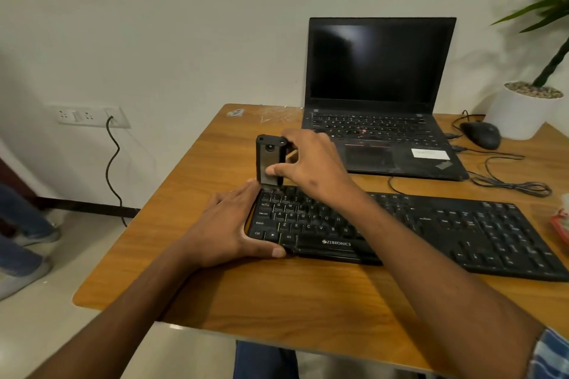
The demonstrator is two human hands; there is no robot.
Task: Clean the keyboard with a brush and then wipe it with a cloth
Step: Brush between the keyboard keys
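Observation:
A black Zebronics keyboard (431, 234) lies across the wooden table (277, 295). My left hand (231, 224) holds its left end, thumb along the front edge and fingers at the back corner. My right hand (308, 160) pinches a small black brush (270, 163), held upright with its lower end on the keyboard's top-left keys. No cloth is plainly visible.
An open black laptop (381, 95) with a dark screen stands behind the keyboard. A black mouse (482, 134) with coiled cables and a white plant pot (523, 111) sit at the back right. A red-and-white object (562, 224) shows at the right edge. A wall socket (92, 116) is on the left.

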